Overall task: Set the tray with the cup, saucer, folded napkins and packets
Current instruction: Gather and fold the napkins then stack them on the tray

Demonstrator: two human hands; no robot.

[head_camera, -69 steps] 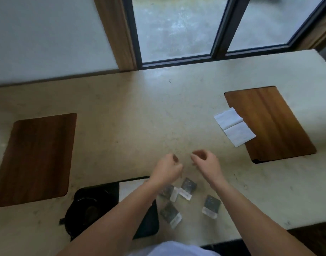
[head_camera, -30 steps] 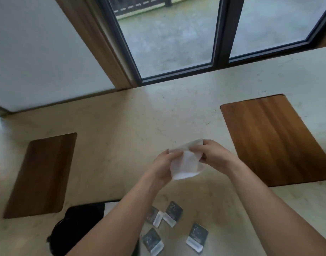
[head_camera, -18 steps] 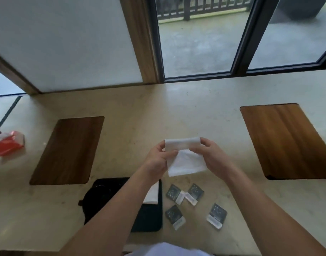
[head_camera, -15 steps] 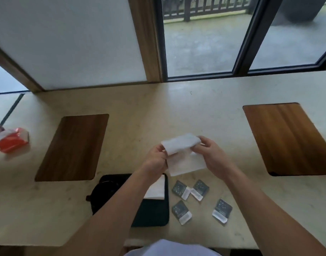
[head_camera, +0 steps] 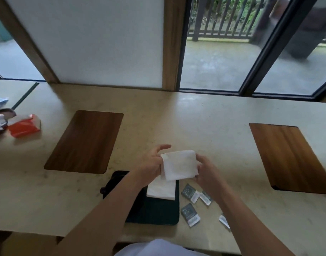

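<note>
- Head view, hands: we see the left hand (head_camera: 153, 164) and the right hand (head_camera: 207, 172) raised above the counter (head_camera: 177, 119), with a folded white napkin (head_camera: 179, 165) held between them.
- Head view, left fingers: the left fingers are partly spread. The forefinger points out above the napkin's top left corner, and the lower fingers lie hidden behind the paper's left edge.
- Head view, right fingers: the right fingers are curled and pinch the napkin's right edge.
- Head view, tray: a dark tray (head_camera: 158, 211) lies at the near edge of the counter, just below the hands. A second folded napkin (head_camera: 161, 190) rests on its far right part.
- Head view, cup: the left forearm covers the tray's left part. We cannot tell whether the dark shape there is the cup.
- Head view, packets: four small dark packets (head_camera: 189, 212) with white ends lie on the counter just right of the tray, off it.
- Head view, surroundings: a wooden inlay (head_camera: 84, 141) sits to the left and another wooden inlay (head_camera: 289, 156) to the right. A red pack (head_camera: 23, 125) lies at the far left.
</note>
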